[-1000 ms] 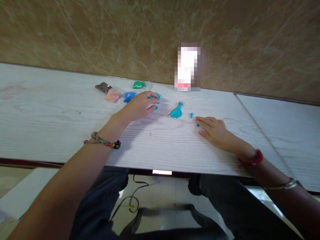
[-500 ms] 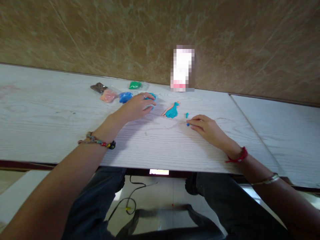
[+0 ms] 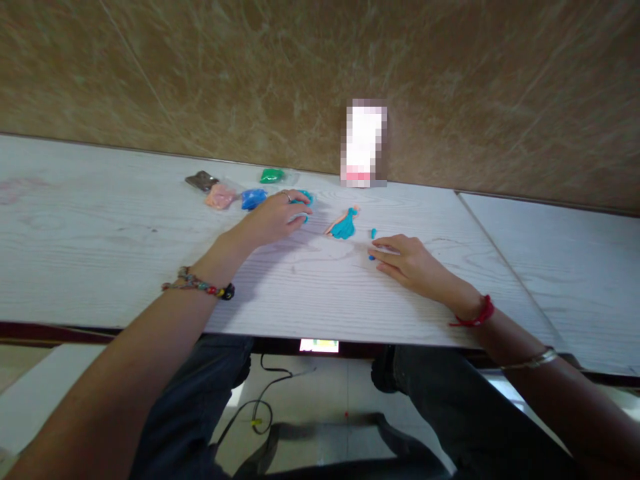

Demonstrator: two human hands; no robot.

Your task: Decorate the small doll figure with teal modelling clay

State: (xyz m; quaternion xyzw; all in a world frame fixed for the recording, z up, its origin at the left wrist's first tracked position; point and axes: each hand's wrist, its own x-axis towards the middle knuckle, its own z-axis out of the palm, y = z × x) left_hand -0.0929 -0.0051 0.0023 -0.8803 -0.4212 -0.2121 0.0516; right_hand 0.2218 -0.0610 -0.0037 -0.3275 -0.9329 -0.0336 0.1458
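Note:
My left hand [image 3: 274, 217] lies over a bag of teal clay [image 3: 303, 197] on the white table [image 3: 100, 240], fingers curled down on it. My right hand [image 3: 406, 261] rests flat on the table with its fingers stretched out, fingertips on a small blue clay bit [image 3: 371, 257]. Between the hands lies a flat teal and peach clay figure [image 3: 344, 225]. A second small teal bit [image 3: 373, 233] sits just right of the figure.
Bagged clay lumps lie at the back: brown [image 3: 201, 181], peach [image 3: 221, 196], blue [image 3: 253, 198] and green [image 3: 271, 175]. A blurred white object [image 3: 364, 143] stands against the tan wall. A second tabletop [image 3: 560, 253] adjoins on the right. A cable [image 3: 260, 400] lies on the floor.
My right hand slid a little left along the table over the small blue bit. My left hand stayed on the teal clay bag.

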